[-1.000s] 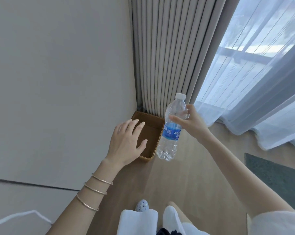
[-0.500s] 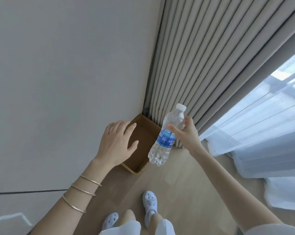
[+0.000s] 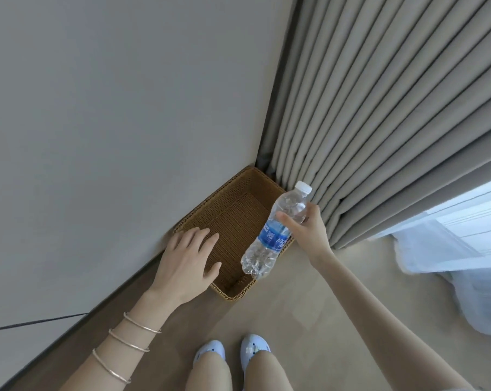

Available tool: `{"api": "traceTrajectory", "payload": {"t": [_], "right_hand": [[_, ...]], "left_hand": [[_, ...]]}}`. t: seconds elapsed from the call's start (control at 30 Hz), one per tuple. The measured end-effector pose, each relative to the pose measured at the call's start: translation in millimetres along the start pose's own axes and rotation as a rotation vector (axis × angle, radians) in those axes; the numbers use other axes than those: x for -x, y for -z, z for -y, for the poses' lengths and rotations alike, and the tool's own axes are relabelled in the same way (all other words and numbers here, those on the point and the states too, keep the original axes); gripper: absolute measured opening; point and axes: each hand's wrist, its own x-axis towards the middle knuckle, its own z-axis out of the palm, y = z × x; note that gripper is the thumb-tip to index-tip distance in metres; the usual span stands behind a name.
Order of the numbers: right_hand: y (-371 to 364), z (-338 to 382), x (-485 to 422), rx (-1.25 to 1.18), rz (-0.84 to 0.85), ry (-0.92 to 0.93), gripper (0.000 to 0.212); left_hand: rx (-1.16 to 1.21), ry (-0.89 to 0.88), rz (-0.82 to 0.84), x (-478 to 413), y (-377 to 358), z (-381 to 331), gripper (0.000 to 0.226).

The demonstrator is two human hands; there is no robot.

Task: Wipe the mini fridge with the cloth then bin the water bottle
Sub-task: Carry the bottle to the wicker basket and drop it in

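Fingers of the left hand are spread flat and hold nothing, hovering palm-down over the near-left part of the woven bin, which sits on the floor in the corner where the wall meets the pleated curtain. Further right, the water bottle hangs tilted, white cap up and away, base low over the bin's near-right rim; it is not yet inside. The right hand grasps it around the upper body, thumb across the front. Compared with half a second earlier, the bottle's base has come lower and further in over the bin's opening, and the view looks more steeply down on the bin. This suggests the wiping stage is over, though neither fridge nor cloth is in view, and the binning step is near its end: letting go should drop the bottle in, provided the base clears the rim.
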Motion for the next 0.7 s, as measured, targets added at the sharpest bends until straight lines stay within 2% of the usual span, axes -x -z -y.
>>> {"api": "traceTrajectory", "payload": {"t": [0.17,0.37,0.57,0.7], "right_hand": [[-61,-101,-61,0.017,0.002,0.019,0.076],[-125,-196,-125,0.017,0.047,0.036,0.073],[-168,-265,-168,0.003,0.08,0.004,0.081],[-189,-289,-182,0.04,0.129,-0.033,0.075]], "left_hand": [[-0.009,-0.013,0.012,-16,-125,30,0.056],[-0.021,0.003,0.032,-33,-252,67,0.056],[-0.028,0.008,0.049,-41,-340,88,0.056],[-0.014,-0.006,0.015,-36,-370,94,0.051]]}}
